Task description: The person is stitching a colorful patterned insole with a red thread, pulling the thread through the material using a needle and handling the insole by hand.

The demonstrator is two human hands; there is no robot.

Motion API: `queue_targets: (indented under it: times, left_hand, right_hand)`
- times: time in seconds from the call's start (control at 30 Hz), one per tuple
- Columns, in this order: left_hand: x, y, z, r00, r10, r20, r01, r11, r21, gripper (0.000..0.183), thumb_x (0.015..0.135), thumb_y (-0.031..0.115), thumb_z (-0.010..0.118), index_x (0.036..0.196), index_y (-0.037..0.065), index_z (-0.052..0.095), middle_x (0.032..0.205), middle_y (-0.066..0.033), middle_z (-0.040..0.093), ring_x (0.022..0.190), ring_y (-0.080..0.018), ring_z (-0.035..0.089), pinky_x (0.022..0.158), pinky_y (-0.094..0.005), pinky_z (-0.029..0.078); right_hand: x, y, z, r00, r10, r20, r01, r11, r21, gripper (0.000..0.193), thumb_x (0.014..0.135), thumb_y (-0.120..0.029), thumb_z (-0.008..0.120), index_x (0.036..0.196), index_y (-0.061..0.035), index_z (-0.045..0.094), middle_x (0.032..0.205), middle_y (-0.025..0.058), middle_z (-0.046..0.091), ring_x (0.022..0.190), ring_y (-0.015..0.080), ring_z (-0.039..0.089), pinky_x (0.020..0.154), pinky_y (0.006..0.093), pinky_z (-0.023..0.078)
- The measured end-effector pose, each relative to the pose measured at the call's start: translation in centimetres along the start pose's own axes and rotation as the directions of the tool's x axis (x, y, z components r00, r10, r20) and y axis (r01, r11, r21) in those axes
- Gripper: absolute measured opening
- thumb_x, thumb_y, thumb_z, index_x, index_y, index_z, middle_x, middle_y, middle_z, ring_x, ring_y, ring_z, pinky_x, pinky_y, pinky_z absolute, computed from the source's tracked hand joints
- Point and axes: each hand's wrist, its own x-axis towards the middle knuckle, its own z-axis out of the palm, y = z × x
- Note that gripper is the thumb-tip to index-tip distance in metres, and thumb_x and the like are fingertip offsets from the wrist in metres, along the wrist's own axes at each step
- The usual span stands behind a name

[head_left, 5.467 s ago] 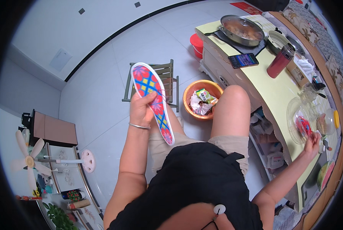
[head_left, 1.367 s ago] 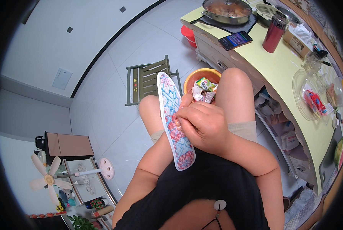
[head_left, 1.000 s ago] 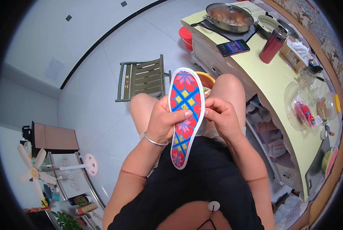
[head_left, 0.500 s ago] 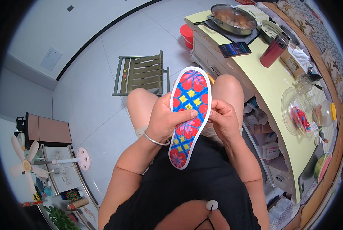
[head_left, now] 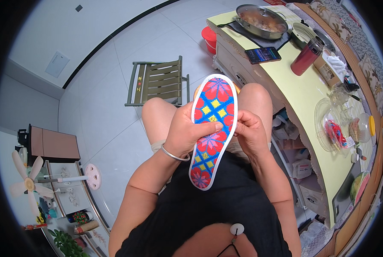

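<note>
An embroidered insole [head_left: 213, 139], red, blue, yellow and pink with a white rim, is held upright above my lap. My left hand [head_left: 184, 132] grips its left side, the thumb lying flat across the front and the fingers hidden behind it. A silver bangle circles that wrist. At the insole's right edge is my right hand [head_left: 250, 130], its thumb and forefinger closed in a pinch against the rim. Whatever those fingertips hold, if anything, is too small or hidden to make out.
A slatted folding stool [head_left: 159, 83] stands on the floor ahead. To my right, a long yellow-topped cabinet [head_left: 285, 81] carries a lidded pan [head_left: 262, 23], a phone [head_left: 263, 55], a red flask [head_left: 307, 56] and a clear dish [head_left: 324, 115] with red thread. A fan [head_left: 29, 184] stands at left.
The insole and both hands have shifted very slightly to the right. The grip of each hand looks the same.
</note>
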Motion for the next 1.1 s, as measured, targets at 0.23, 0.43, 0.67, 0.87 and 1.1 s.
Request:
queue_targets:
  times: [0.23, 0.43, 0.67, 0.87, 1.1]
  left_hand:
    - [0.5, -0.8, -0.6, 0.998, -0.053, 0.024, 0.053, 0.999, -0.007, 0.038, 0.073, -0.006, 0.069, 0.109, -0.006, 0.056, 0.098, -0.0139, 0.067, 0.084, -0.0178, 0.068, 0.076, -0.0302, 0.057]
    - [0.5, -0.7, -0.6, 0.982, -0.182, 0.051, 0.188, 0.962, -0.199, 0.032, 0.074, -0.005, 0.071, 0.104, -0.008, 0.059, 0.095, -0.0149, 0.068, 0.081, -0.0186, 0.068, 0.074, -0.0311, 0.057]
    - [0.4, -0.9, -0.5, 0.994, -0.103, -0.043, 0.099, 0.992, -0.083, 0.03, 0.075, -0.005, 0.07, 0.104, -0.008, 0.06, 0.095, -0.0144, 0.068, 0.08, -0.018, 0.068, 0.072, -0.0296, 0.057]
    - [0.2, -0.1, -0.1, 0.979, 0.079, -0.19, -0.027, 0.965, 0.26, 0.023, 0.078, -0.001, 0.068, 0.1, -0.005, 0.063, 0.089, -0.0097, 0.069, 0.078, -0.0135, 0.066, 0.07, -0.0268, 0.055]
    - [1.0, -1.8, -1.3, 0.899, 0.395, -0.188, -0.168, 0.71, 0.684, 0.015, 0.075, 0.004, 0.07, 0.088, -0.002, 0.067, 0.078, -0.0079, 0.069, 0.067, -0.0114, 0.063, 0.063, -0.0279, 0.05]
  right_hand:
    - [-0.1, -0.2, 0.0, 1.0, -0.004, -0.01, 0.003, 0.999, -0.037, 0.007, 0.088, -0.008, 0.062, 0.091, -0.0015, 0.063, 0.081, -0.0008, 0.062, 0.067, 0.0038, 0.048, 0.06, 0.0191, 0.037]
    - [0.0, -0.3, -0.3, 0.998, 0.059, -0.014, -0.059, 0.997, -0.044, 0.007, 0.088, -0.006, 0.062, 0.092, -0.0018, 0.062, 0.081, -0.0005, 0.061, 0.069, 0.0045, 0.05, 0.061, 0.0202, 0.041]
    - [0.2, 0.1, 0.7, 0.991, -0.084, -0.101, 0.066, 0.984, -0.164, 0.011, 0.088, -0.007, 0.062, 0.096, -0.0005, 0.062, 0.092, 0.0022, 0.062, 0.079, 0.0066, 0.054, 0.069, 0.0213, 0.043]
    - [0.8, -2.1, 1.5, 0.63, -0.682, 0.371, 0.503, -0.005, -0.865, 0.03, 0.068, -0.003, 0.07, 0.097, -0.0065, 0.065, 0.104, 0.0093, 0.061, 0.094, 0.0293, 0.054, 0.08, 0.035, 0.045]
    - [-1.6, -4.2, 4.2, 0.574, -0.639, 0.512, 0.748, 0.155, -0.646, 0.018, 0.076, 0.007, 0.055, 0.092, -0.0004, 0.059, 0.097, 0.0114, 0.063, 0.087, 0.0285, 0.06, 0.082, 0.0383, 0.048]
